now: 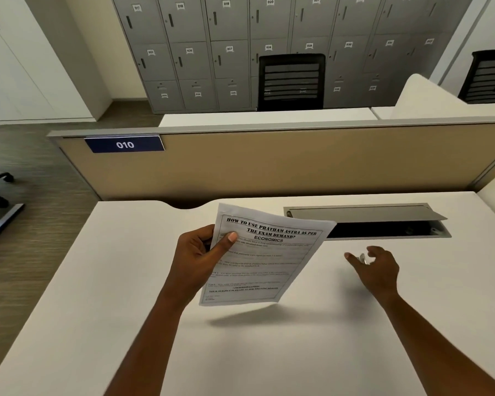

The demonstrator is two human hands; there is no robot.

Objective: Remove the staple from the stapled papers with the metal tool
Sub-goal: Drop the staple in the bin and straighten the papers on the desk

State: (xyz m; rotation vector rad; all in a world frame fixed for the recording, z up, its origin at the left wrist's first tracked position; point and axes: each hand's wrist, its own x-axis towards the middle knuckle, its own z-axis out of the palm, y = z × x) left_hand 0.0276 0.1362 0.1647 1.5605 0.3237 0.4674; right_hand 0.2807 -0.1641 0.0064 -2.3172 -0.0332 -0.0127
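Observation:
My left hand [202, 255] holds the stapled papers [266, 258] by their left edge, thumb on the printed front page, lifted and tilted above the white desk [126, 281]. The staple itself is too small to make out. To the right, my right hand [377, 267] hovers low over the desk with fingers spread around a small shiny metal tool [363, 258]. The tool sits between thumb and fingers, partly hidden; the frame does not show whether it is gripped.
An open cable tray with a raised grey flap [366, 215] is set into the desk behind the hands. A beige partition [269, 161] with a "010" label bounds the far edge. Grey lockers [212, 52] and black chairs [292, 81] stand beyond.

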